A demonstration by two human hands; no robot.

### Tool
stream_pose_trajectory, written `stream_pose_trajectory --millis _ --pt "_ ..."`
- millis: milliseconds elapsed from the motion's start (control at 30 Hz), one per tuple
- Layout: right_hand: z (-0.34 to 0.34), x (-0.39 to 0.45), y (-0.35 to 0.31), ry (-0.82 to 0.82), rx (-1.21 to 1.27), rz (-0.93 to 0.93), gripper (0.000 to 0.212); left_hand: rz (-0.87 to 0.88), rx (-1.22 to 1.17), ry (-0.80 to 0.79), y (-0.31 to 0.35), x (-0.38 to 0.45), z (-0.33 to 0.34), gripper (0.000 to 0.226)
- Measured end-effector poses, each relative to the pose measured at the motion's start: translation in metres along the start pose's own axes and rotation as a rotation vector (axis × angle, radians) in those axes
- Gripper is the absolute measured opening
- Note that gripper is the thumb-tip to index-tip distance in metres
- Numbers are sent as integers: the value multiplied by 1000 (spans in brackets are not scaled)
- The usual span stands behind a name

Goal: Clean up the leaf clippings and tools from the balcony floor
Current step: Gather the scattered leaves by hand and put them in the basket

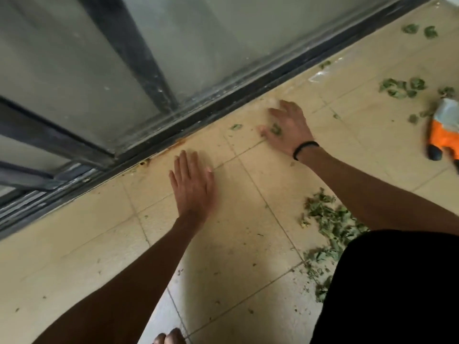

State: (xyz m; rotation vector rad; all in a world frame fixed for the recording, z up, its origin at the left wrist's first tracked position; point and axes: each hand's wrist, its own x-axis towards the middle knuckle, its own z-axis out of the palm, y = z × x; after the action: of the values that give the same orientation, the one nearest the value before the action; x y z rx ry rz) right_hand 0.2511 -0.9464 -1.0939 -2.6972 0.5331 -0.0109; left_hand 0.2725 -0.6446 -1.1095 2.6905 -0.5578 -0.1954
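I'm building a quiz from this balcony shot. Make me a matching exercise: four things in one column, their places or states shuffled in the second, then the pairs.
Things:
1. left hand
2. right hand
3. orange tool
4. big pile of leaf clippings

Places or states:
A. at the frame's right edge, on the floor
B. beside the black-clothed leg, under the right forearm
C. flat, fingers straight, on the tile near the railing base
D. fingers spread over a small leaf scrap, black band on the wrist

Pairs: 1-C, 2-D, 3-A, 4-B
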Motion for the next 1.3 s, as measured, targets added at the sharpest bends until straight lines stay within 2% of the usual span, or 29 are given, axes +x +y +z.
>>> stream_pose_trajectory --millis 100,167,300,367,467,567,633,667,767,833,867,933,1000,1033,1100,1133,1200,1300 --pt "18 -41 12 87 15 -279 38 37 105 -92 -5 -26 9 71" --pt "20 -70 17 117 29 -364 29 38 116 -118 5 -29 19 73" --pt "3 -132 45 207 27 -300 26 167 105 -152 44 0 31 77" --pt "-6 -172 60 186 5 -331 25 250 100 -147 64 28 33 77" --pt "-24 -210 70 172 -71 -372 25 246 106 -162 80 72 35 78" --pt "-47 -195 87 212 -39 -76 35 284 152 -231 82 88 38 82" --pt "-54 -176 96 113 -43 106 54 403 132 -266 87 72 44 81" --pt "-52 -165 97 34 -59 126 62 475 127 -281 92 60 49 80" --pt "-40 -145 84 -133 -156 0 69 775 158 -403 118 6 63 74" --pt "-32 -150 71 -177 -155 -98 65 965 72 -468 132 -29 64 68" --pt "-28 -160 66 -172 -102 -104 61 993 -5 -455 133 -43 61 62" --pt "-25 -193 55 -145 7 -47 56 888 -151 -347 127 -54 47 53" --pt "-23 -233 44 -55 40 24 56 722 -185 -219 107 -44 30 49" --pt "-18 -251 38 20 31 36 55 680 -147 -170 92 -32 19 48" --pt "-6 -275 10 153 19 14 51 733 -3 -116 67 2 -6 45" --pt "7 -280 -12 176 30 -15 50 779 67 -142 59 19 -22 44" --pt "40 -280 -65 87 72 -151 50 786 202 -273 51 50 -50 44" --pt "100 -260 -159 -1 96 -540 48 609 308 -413 40 75 -80 53"
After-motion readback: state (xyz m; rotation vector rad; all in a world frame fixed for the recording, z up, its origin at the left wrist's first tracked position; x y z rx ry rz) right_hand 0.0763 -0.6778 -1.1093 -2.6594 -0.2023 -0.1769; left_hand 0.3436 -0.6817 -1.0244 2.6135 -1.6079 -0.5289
